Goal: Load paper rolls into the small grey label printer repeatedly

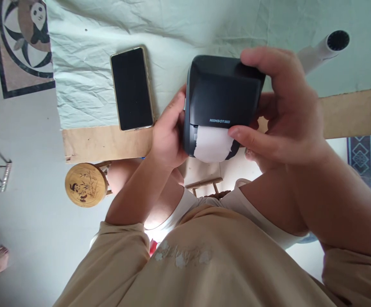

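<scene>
A black label printer (223, 94) with "NIIMBOT" lettering is held up near the table's front edge. White paper (212, 144) with a ragged edge shows at its lower end. My left hand (170, 132) grips the printer's left side, its fingers partly hidden beneath. Around the right side is my right hand (287, 102), with one finger on the top right corner and the thumb by the paper and the lower edge of the cover. To the left, a smartphone (132, 88) with a dark screen lies face up on the cloth.
A pale green cloth (86, 76) covers the wooden table (105, 143). At the back right lies a white device with a round black end (335, 42). A round wooden stool (86, 184) stands below the table at left. Another person's foot (0, 261) shows at far left.
</scene>
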Demonstrator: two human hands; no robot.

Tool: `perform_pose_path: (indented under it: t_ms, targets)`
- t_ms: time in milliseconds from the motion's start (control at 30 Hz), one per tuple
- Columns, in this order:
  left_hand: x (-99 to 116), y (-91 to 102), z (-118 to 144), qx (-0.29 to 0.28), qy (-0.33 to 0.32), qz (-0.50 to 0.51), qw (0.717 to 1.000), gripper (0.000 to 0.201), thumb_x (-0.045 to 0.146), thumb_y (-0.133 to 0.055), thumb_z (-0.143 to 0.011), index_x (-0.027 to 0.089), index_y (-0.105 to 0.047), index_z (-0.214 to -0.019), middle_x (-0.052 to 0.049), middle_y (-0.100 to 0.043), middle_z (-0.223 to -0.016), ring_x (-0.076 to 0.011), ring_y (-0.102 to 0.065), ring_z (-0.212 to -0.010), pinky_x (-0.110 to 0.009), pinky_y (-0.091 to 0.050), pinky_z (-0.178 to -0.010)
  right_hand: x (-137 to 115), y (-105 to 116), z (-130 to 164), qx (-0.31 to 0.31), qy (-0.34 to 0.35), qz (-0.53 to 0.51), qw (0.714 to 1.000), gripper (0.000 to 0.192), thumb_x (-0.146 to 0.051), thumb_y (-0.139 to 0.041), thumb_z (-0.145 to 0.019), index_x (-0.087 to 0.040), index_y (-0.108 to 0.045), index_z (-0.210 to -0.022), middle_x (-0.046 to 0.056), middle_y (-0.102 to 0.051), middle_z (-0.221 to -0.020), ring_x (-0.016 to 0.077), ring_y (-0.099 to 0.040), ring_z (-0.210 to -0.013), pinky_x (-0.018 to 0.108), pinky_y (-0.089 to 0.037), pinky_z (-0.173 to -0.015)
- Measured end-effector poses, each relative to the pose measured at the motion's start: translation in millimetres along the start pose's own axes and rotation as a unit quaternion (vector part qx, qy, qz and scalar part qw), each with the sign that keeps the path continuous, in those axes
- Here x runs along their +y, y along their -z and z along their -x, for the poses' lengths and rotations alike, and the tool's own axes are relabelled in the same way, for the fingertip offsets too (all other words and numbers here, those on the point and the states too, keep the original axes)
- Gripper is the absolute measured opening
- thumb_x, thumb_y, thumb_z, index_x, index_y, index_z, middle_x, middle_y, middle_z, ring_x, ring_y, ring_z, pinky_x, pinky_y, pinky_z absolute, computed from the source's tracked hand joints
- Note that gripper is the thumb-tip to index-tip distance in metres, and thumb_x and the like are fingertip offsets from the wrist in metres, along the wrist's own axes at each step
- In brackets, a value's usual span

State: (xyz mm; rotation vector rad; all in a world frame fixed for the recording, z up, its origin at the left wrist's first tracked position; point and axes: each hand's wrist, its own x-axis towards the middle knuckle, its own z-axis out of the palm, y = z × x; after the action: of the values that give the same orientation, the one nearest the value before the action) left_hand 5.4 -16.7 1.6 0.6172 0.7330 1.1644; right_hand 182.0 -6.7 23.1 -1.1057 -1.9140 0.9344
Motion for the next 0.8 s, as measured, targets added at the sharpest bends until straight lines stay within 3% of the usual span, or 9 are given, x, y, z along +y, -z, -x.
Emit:
perform_pose_path:
  t_ms: [67,133,267,433,500,567,700,800]
  targets:
    - [0.2,-0.9,-0.7,-0.008,0.011,0.001,1.0,0.036,0.043,-0.035,-0.092,0.02,-0.063,-0.09,0.0,-0.067,-0.088,-0.0212,-0.056,-0.117,-0.034,-0.047,-0.096,-1.0,0.9,1.1,0.049,0.019,0.046,0.998,0.071,-0.047,-0.071,-0.065,-0.026,-0.048,-0.129,0.007,-0.039,-0.129,0.0134,-0.053,-0.094,0.021,-0.046,-0.052]
    - [1.0,-1.0,-0.5,-0.025,0.024,-0.009,0.999,0.033,0.041,-0.036,-0.091,0.021,-0.063,-0.093,-0.001,-0.068,-0.094,-0.024,-0.049,-0.128,-0.036,-0.047,-0.097,-2.4,2.0,1.5,0.125,0.034,0.077,0.989,0.065,-0.056,-0.066,-0.066,-0.025,-0.054,-0.122,0.006,-0.046,-0.119,0.0119,-0.051,-0.086,0.022,-0.04,-0.049]
    - [2.3,-0.8,1.3,-0.044,0.03,-0.079,0.995,0.022,0.038,-0.052,-0.085,0.024,-0.062,-0.098,-0.004,-0.069,-0.098,-0.0258,-0.056,-0.118,-0.031,-0.05,-0.081,-7.6,4.1,-1.4,0.201,0.048,0.096,0.974,0.03,-0.048,-0.058,-0.079,-0.029,-0.053,-0.102,-0.003,-0.055,-0.104,0.0011,-0.041,-0.06,0.02,-0.025,-0.045]
    - [-2.2,-7.4,2.7,-0.001,-0.014,-0.088,0.996,0.024,0.041,-0.051,-0.084,0.024,-0.061,-0.098,-0.004,-0.066,-0.084,-0.0224,-0.062,-0.102,-0.026,-0.047,-0.065,-11.2,2.8,-4.4,0.305,0.01,0.075,0.949,0.021,-0.044,-0.053,-0.084,-0.03,-0.047,-0.098,-0.002,-0.054,-0.094,0.0026,-0.053,-0.059,0.022,-0.039,-0.048]
    - [-4.4,-10.1,3.0,0.01,-0.017,-0.083,0.996,0.024,0.039,-0.051,-0.084,0.023,-0.061,-0.099,-0.005,-0.066,-0.086,-0.023,-0.061,-0.106,-0.027,-0.049,-0.07,-9.6,2.5,-2.9,0.288,0.006,0.09,0.953,0.019,-0.043,-0.054,-0.085,-0.024,-0.05,-0.086,0.0,-0.056,-0.084,0.0063,-0.055,-0.062,0.025,-0.039,-0.05]
    - [-5.4,-12.1,3.5,0.003,-0.009,-0.084,0.996,0.026,0.038,-0.051,-0.084,0.022,-0.06,-0.102,-0.005,-0.066,-0.093,-0.0244,-0.059,-0.113,-0.028,-0.05,-0.076,-7.5,3.1,-0.7,0.214,0.021,0.157,0.964,0.019,-0.038,-0.054,-0.084,-0.02,-0.054,-0.078,0.002,-0.058,-0.078,0.0079,-0.053,-0.061,0.028,-0.037,-0.052]
    - [-3.3,-15.8,5.7,0.008,-0.007,-0.082,0.997,0.029,0.035,-0.049,-0.085,0.021,-0.058,-0.11,-0.005,-0.065,-0.102,-0.0239,-0.057,-0.118,-0.027,-0.051,-0.078,-8.1,4.4,2.2,0.038,0.03,0.333,0.942,0.017,-0.033,-0.052,-0.084,-0.023,-0.063,-0.092,-0.001,-0.063,-0.085,0.0111,-0.055,-0.068,0.028,-0.038,-0.059]
    - [-1.7,-18.3,6.9,0.016,0.01,-0.07,0.997,0.035,0.034,-0.051,-0.084,0.021,-0.057,-0.116,-0.005,-0.065,-0.1,-0.0243,-0.052,-0.125,-0.029,-0.051,-0.089,-12.6,4.2,2.7,-0.003,-0.013,0.378,0.926,0.021,-0.039,-0.055,-0.081,-0.026,-0.062,-0.095,-0.002,-0.063,-0.081,0.0104,-0.052,-0.064,0.026,-0.035,-0.056]
